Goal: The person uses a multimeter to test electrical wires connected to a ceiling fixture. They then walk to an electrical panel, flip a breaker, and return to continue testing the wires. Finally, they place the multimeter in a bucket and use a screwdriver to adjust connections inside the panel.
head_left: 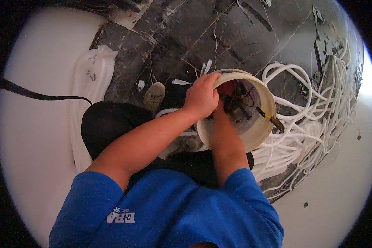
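Observation:
A cream-coloured bucket (254, 138) is tipped so its mouth faces me. My left hand (201, 96) is closed over its upper left rim. My right forearm reaches into the bucket, and my right hand (220, 108) is mostly hidden behind my left hand, its fingers out of sight. A red object (227, 88) and dark tools or wires (244, 101) lie inside, too dim to name. Over the right rim hangs a hand tool with a yellow and black handle (270, 120), its kind unclear.
Coils of white hose or tubing (285, 144) spread over the dark, marble-patterned floor (186, 37) to the right. White wrapped material (96, 72) lies along the left wall. A black strap (45, 96) crosses at left. My shoe (154, 97) and paper scraps (181, 82) are near the bucket.

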The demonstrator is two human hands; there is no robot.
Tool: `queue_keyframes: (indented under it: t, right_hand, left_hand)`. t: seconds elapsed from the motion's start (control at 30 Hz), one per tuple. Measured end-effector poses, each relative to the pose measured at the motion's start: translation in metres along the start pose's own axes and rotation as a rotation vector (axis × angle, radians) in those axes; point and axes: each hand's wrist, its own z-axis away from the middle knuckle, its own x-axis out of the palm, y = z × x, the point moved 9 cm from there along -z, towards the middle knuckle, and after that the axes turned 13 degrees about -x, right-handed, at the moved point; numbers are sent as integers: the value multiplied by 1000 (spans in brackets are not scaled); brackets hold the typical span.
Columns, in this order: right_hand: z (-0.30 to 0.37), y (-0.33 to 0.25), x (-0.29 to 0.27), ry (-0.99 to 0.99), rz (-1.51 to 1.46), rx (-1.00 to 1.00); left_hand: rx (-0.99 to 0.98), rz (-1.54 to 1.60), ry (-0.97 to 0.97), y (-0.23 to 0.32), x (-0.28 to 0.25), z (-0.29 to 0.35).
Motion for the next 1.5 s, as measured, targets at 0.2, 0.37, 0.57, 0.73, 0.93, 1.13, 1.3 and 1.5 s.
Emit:
queue_keyframes:
  t: [0.2,0.37,0.57,0.73,0.93,1.13,1.3,1.5]
  right_hand:
    - [9,7,2,17,17,-5]
    - [18,20,6,21,29,-38]
    - [42,34,-24,107,76,-46]
    - [105,6,-94,332,-19,-10]
    - [229,-61,-188,417,-351,53]
    - [385,-123,-191,394,-819,-10]
    - [509,-239,-217,-79,-432,-174]
    - [631,-383,-283,-192,-66,-631]
  left_hand:
    - [23,44,8,3,-3,3]
    - [16,34,24,3,-4,3]
    - [2,14,16,6,0,3]
    - [27,10,25,8,-2,3]
    - [11,-54,-17,10,-1,6]
    - [-16,-97,-55,55,-63,43]
    - [281,-32,-480,142,-176,196]
    - [165,-390,-879,216,-309,375]
